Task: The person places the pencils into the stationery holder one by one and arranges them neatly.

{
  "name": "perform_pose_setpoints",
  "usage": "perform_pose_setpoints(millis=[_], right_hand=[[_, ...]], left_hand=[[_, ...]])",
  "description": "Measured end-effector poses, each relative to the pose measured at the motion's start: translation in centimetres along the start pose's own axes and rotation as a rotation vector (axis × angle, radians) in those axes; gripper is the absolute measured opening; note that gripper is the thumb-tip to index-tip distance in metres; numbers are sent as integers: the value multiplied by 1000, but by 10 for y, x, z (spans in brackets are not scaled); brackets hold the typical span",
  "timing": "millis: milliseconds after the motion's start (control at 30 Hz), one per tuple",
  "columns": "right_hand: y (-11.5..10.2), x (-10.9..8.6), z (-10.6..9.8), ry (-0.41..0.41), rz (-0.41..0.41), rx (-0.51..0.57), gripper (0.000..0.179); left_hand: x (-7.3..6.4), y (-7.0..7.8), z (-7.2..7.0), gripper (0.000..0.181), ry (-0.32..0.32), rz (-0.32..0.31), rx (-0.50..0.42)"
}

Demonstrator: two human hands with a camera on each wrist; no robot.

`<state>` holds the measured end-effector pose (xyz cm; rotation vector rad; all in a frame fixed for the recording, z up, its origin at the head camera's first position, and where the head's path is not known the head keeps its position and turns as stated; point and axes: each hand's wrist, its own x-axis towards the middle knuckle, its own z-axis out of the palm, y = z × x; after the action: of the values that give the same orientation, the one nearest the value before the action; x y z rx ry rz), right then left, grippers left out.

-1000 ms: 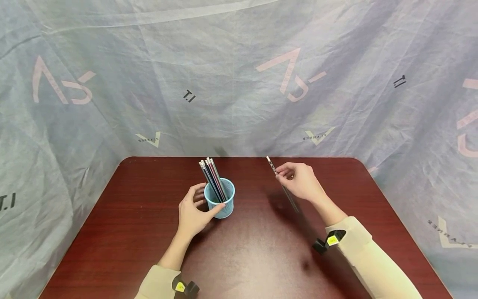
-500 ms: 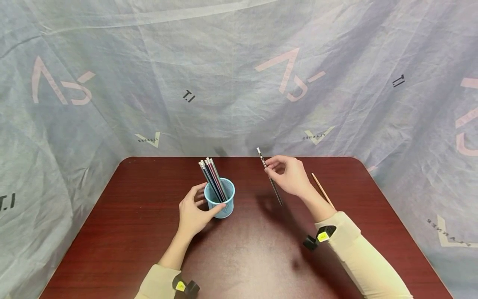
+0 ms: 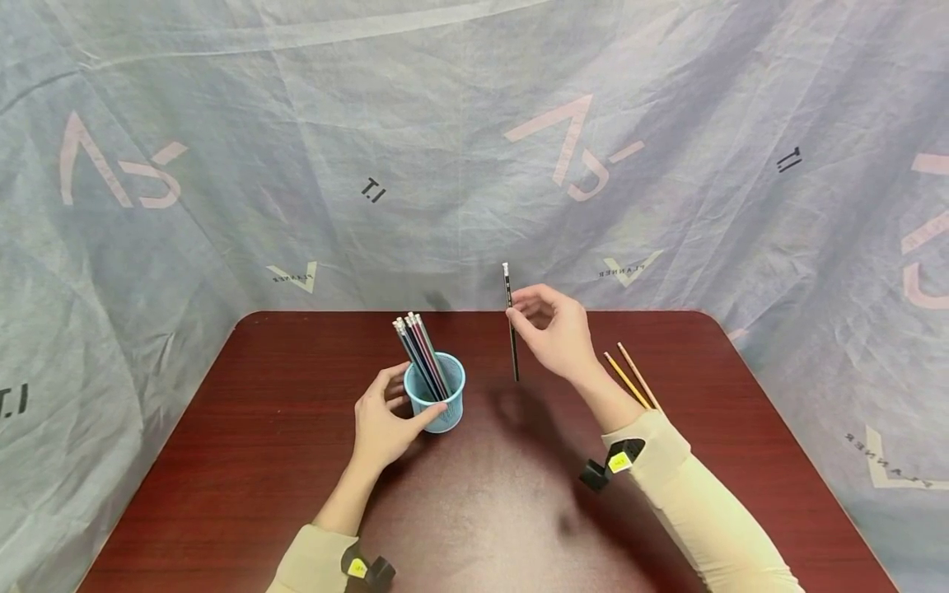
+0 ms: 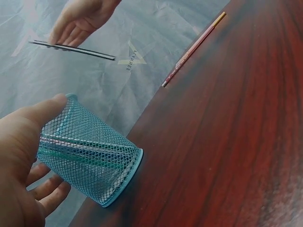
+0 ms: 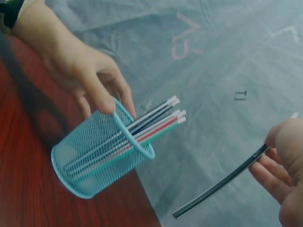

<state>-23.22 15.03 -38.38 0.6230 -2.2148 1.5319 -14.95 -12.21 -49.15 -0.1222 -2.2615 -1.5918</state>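
A light blue mesh pencil cup (image 3: pixel 443 418) stands on the table, with my left hand (image 3: pixel 385 420) curled round its near left side, thumb at the rim. Several pencils (image 5: pixel 156 124) with white eraser ends lean inside it, blue, red and green among them. To the right of the cup, my right hand (image 3: pixel 554 331) pinches a black pencil (image 3: pixel 513 350) between thumb and fingers. That pencil hangs nearly upright above the table, white eraser end up. In the left wrist view the black pencil (image 4: pixel 85 50) is apart from the cup.
Two more pencils, one yellow (image 3: pixel 625 377) and one light brown (image 3: pixel 639 372), lie on the dark red table (image 3: pixel 282 461) behind my right forearm. A grey cloth (image 3: pixel 460 165) with printed marks hangs at the table's back and sides.
My right hand has moved left and up with the black pencil, which has turned more upright. The pencils behind the forearm have come into view. The left hand and cup stay put.
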Motion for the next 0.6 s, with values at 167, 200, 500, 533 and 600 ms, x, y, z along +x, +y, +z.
perform_pose_setpoints(millis=[167, 200, 500, 533, 600], right_hand=[[-8, 4, 12, 42, -28, 105, 17], [-9, 4, 15, 46, -34, 121, 17], [-23, 4, 39, 66, -105, 231, 19], [-24, 4, 41, 64, -112, 244, 19], [-26, 4, 45, 58, -125, 261, 19]], left_hand=[[0, -1, 0, 77, 1, 9, -17], [1, -1, 0, 76, 2, 11, -21], [1, -2, 0, 74, -3, 15, -26], [1, -2, 0, 74, -1, 15, -30], [0, -1, 0, 73, 1, 13, -36]])
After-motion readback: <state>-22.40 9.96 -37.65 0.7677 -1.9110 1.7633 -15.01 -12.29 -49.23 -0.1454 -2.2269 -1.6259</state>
